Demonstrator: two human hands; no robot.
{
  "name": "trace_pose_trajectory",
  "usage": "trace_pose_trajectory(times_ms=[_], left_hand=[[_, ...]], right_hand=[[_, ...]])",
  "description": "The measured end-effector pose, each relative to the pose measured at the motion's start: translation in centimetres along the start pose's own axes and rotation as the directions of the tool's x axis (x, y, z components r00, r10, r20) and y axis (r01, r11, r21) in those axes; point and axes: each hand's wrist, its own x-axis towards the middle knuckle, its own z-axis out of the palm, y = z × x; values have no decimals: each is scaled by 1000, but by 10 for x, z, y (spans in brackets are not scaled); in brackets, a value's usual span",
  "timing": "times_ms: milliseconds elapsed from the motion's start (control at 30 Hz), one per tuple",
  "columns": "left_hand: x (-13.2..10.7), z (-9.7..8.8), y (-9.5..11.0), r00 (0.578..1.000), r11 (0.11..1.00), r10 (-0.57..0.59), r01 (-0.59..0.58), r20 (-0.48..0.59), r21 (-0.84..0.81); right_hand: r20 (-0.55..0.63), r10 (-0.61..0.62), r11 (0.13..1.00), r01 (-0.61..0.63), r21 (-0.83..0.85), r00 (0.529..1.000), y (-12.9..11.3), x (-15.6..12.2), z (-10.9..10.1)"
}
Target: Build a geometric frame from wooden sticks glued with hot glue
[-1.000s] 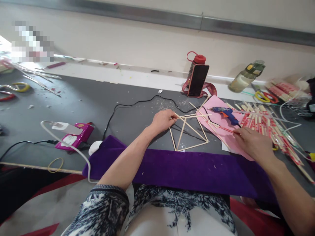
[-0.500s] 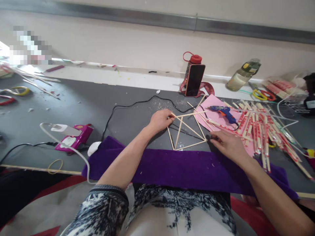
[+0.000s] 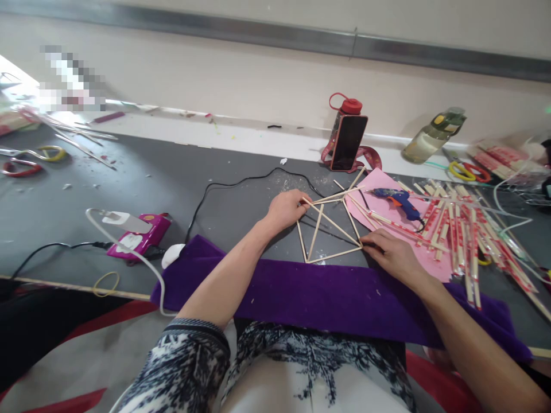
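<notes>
A frame of thin wooden sticks lies on the grey table, glued into triangles. My left hand is closed on its upper left corner, fingers pinching the joint. At the lower right corner my right hand pinches the frame where two sticks meet. A blue hot glue gun rests on a pink sheet just beyond my right hand. A purple cloth covers the table edge under both forearms.
Many wrapped chopsticks lie scattered at the right. A phone leans on a red-capped bottle, with another bottle lying to its right. A pink device, black cable, scissors and a rubber band sit at the left.
My right hand left the chopstick pile, moved left and took hold of the frame's lower right corner. My left hand stayed on the upper left corner.
</notes>
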Motion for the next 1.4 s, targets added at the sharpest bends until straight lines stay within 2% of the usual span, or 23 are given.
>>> trace_pose_trajectory(times_ms=[333,667,833,1000,1067,1167,1233,1333,1400], left_hand=[[2,-1,-5,1000,993,-3,2,-15,-114],[5,-2,-16,999,982,20,-25,-28,-187],[6,1,-23,999,966,15,-27,-49,-257],[7,3,-26,998,964,10,-24,-55,-264],[7,4,-26,999,965,7,-20,-48,-261],[7,5,-26,999,961,17,-29,-46,-276],[7,5,-25,999,957,18,-29,-41,-288],[6,1,-24,1000,949,4,-7,-12,-316],[6,-4,-25,998,928,-61,60,10,-367]], right_hand=[[6,-20,1000,20,2,1000,-1,2,5],[15,-43,999,43,8,999,-18,2,6],[30,-5,995,2,99,1000,-19,6,0],[-151,134,956,-88,280,979,-26,43,-7],[-206,196,900,-93,425,959,-35,66,-7],[-183,171,761,-12,649,968,-51,98,-3],[-185,163,700,19,714,969,-61,113,0],[-214,142,722,47,690,966,-68,124,2],[-233,121,754,63,654,965,-70,127,1]])
